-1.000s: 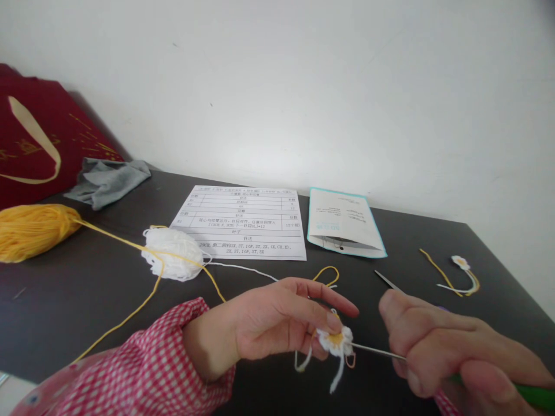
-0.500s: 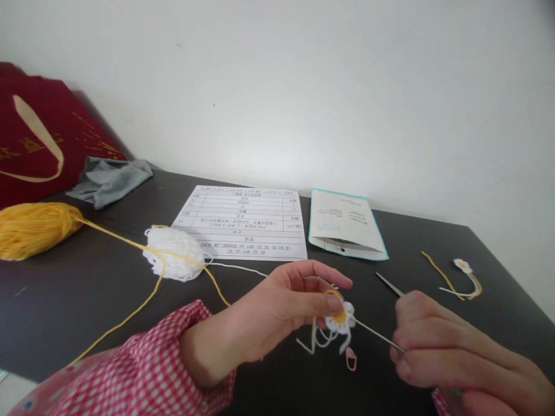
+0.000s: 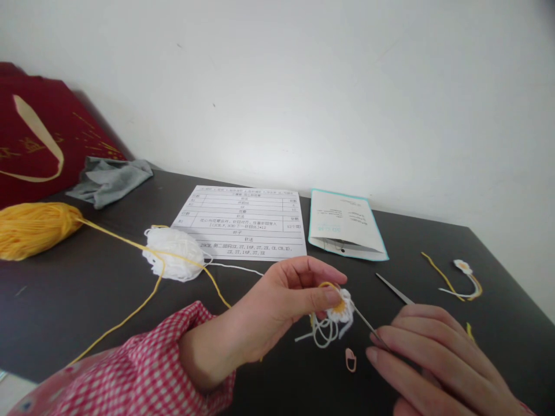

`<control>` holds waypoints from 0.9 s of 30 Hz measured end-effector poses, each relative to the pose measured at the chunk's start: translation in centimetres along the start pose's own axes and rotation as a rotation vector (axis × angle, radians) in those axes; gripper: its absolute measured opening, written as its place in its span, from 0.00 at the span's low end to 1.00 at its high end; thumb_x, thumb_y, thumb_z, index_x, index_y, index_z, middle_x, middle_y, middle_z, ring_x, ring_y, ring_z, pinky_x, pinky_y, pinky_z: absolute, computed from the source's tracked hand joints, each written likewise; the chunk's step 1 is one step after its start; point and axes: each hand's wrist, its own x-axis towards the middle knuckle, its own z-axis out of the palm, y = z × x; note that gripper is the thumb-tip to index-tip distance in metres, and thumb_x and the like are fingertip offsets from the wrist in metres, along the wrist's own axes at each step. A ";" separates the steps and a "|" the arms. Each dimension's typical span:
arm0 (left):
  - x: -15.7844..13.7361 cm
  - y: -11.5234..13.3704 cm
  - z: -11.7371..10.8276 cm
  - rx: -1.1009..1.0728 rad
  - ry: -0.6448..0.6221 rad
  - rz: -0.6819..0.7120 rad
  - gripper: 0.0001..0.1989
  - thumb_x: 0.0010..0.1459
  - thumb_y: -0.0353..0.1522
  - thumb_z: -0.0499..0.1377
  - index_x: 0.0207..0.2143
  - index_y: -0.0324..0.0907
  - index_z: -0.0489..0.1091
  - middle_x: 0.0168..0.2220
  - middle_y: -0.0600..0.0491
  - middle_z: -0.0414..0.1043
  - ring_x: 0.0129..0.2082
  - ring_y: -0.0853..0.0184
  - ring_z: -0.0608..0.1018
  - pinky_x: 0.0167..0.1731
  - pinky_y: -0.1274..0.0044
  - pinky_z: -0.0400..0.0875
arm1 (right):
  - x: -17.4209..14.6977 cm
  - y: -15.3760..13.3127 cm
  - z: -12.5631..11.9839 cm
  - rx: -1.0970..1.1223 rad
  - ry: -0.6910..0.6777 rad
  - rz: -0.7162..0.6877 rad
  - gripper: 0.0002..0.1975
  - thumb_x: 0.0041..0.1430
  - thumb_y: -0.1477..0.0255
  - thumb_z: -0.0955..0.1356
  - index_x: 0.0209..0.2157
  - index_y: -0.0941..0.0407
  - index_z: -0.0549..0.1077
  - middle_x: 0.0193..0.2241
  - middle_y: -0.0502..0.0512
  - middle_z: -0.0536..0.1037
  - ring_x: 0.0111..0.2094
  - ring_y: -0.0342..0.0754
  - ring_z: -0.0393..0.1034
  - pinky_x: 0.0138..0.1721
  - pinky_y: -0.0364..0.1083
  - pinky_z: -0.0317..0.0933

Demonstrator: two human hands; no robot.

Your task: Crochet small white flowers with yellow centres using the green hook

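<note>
Pinched between the thumb and fingers of my left hand (image 3: 299, 300) is a small crocheted flower (image 3: 340, 307), white round a yellow centre. A yellow loop and several loose white yarn ends stick out from it. My right hand (image 3: 433, 358) grips a thin metal crochet hook (image 3: 368, 326), whose tip meets the flower's right edge; its handle is hidden by the hand. On the table below the flower lies a pink stitch marker (image 3: 351, 360). A pointed metal blade (image 3: 392, 287) shows beyond my right hand, the rest of it covered.
A white yarn ball (image 3: 173, 254) and a yellow skein (image 3: 37, 231) sit left, strands crossing the table. Behind are a printed pattern sheet (image 3: 247, 225), a white packet (image 3: 344, 222), a grey cloth (image 3: 113, 179) and a red bag (image 3: 43, 133). Another small flower (image 3: 463, 266) lies right.
My right hand has shifted down and left, its fingers more stretched along the crochet hook, which now slants more steeply. The flower has turned slightly in my left hand.
</note>
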 end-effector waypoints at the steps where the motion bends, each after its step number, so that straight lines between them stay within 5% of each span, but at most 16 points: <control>1: 0.0 0.0 0.0 0.000 0.000 -0.004 0.07 0.46 0.26 0.70 0.30 0.39 0.77 0.26 0.58 0.75 0.25 0.77 0.74 0.28 0.83 0.63 | 0.2 -0.1 0.0 -0.003 0.010 -0.023 0.16 0.72 0.67 0.59 0.40 0.55 0.77 0.33 0.55 0.82 0.38 0.49 0.75 0.51 0.52 0.64; 16: -0.1 0.1 -0.4 -0.075 -0.074 -0.127 0.05 0.46 0.25 0.68 0.28 0.35 0.78 0.26 0.54 0.75 0.25 0.76 0.75 0.29 0.84 0.67 | 0.3 2.0 -1.7 0.126 -0.103 -0.177 0.15 0.67 0.65 0.66 0.48 0.59 0.77 0.40 0.54 0.85 0.49 0.49 0.72 0.57 0.50 0.61; 27: 0.0 -0.2 -0.7 -0.064 -0.074 -0.220 0.03 0.44 0.26 0.68 0.26 0.36 0.78 0.25 0.53 0.75 0.24 0.75 0.74 0.29 0.83 0.67 | 1.4 2.0 -2.0 0.164 -0.110 -0.161 0.12 0.70 0.71 0.63 0.43 0.56 0.79 0.35 0.49 0.85 0.38 0.47 0.75 0.50 0.50 0.64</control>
